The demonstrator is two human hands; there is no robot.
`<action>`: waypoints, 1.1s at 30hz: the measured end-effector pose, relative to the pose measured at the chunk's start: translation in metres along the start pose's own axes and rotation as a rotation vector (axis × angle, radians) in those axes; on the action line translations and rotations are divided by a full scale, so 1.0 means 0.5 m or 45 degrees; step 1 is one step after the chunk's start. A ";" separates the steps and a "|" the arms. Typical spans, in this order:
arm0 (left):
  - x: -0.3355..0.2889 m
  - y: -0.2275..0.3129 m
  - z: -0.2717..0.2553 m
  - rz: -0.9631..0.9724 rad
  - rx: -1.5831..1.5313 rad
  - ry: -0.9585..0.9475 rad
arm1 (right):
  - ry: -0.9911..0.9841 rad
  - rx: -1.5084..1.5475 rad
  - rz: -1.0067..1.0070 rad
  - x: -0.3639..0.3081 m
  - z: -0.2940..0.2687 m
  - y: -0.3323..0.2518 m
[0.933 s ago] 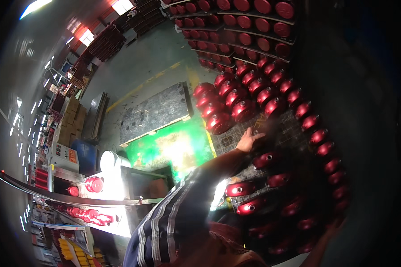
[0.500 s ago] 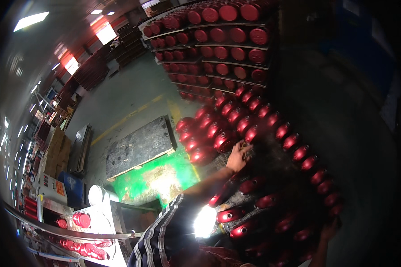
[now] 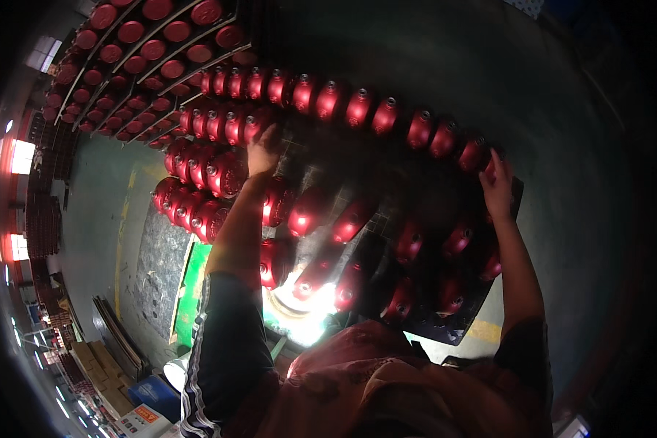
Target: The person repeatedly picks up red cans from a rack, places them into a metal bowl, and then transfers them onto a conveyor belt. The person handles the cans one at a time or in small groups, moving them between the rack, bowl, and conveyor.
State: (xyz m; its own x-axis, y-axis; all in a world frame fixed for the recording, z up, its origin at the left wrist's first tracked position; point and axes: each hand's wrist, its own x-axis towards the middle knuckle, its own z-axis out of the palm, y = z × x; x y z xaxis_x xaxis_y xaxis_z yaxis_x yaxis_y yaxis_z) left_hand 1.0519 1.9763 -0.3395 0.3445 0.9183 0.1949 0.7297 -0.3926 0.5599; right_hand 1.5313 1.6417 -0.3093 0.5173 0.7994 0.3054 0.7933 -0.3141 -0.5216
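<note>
The largest thing is the stacked rack [image 3: 153, 50] at ten o'clock, with many round red ends on its shelves. Next comes the dark board [image 3: 449, 333], which spreads from the middle toward four and five o'clock and carries the red vessels. They stand close in a far row [image 3: 330, 101], curving from eleven to two o'clock, with their necks upward; a shorter second row [image 3: 214, 125] is just below its eleven o'clock end, and more vessels stand on the near side, toward five and six o'clock.

The step in hand seems to be handling single vessels at the row ends. To do it well, I would take each one by its round body, not by the small neck, keep it upright, and move slowly, because neighbours are almost touching. The left forearm passes above nearer vessels, so the elbow should remain high.

The left hand [image 3: 264, 149], toward eleven o'clock, has its fingers bent at the last vessel of the second row; how tightly they close, I cannot tell. The right hand [image 3: 496, 188], near three o'clock, has a rather wide grip, thumb and fingers apart at the far row's end vessel. Whether it presses there is not clear.
</note>
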 end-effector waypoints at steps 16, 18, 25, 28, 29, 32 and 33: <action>0.105 -0.107 0.027 -0.217 0.553 0.032 | 0.180 -0.442 0.445 0.061 0.103 0.053; 0.109 -0.134 0.047 -0.212 0.093 0.148 | 0.166 -0.373 0.493 0.067 0.103 0.078; 0.102 -0.119 0.101 -0.518 0.574 0.156 | 0.035 -0.175 0.127 0.055 0.130 0.203; 0.055 -0.032 0.067 -0.373 0.257 0.019 | 0.150 -0.294 0.158 0.061 0.130 0.244; 0.044 -0.003 0.035 -0.361 0.241 -0.006 | 0.087 -0.200 0.402 0.061 0.126 0.254; -0.005 0.073 -0.077 -0.222 0.113 0.060 | 0.257 -0.458 -0.119 0.071 0.063 0.288; -0.024 0.093 -0.117 -0.163 0.031 0.077 | 0.273 -0.327 -0.111 0.079 0.037 0.295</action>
State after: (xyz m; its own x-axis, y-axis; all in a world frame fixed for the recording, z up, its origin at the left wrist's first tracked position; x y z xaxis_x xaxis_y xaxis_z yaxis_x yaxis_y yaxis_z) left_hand 1.0471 1.9501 -0.2687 0.2118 0.9621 0.1718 0.7796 -0.2723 0.5639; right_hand 1.6628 1.6364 -0.3889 0.4784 0.7117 0.5145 0.8781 -0.3902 -0.2768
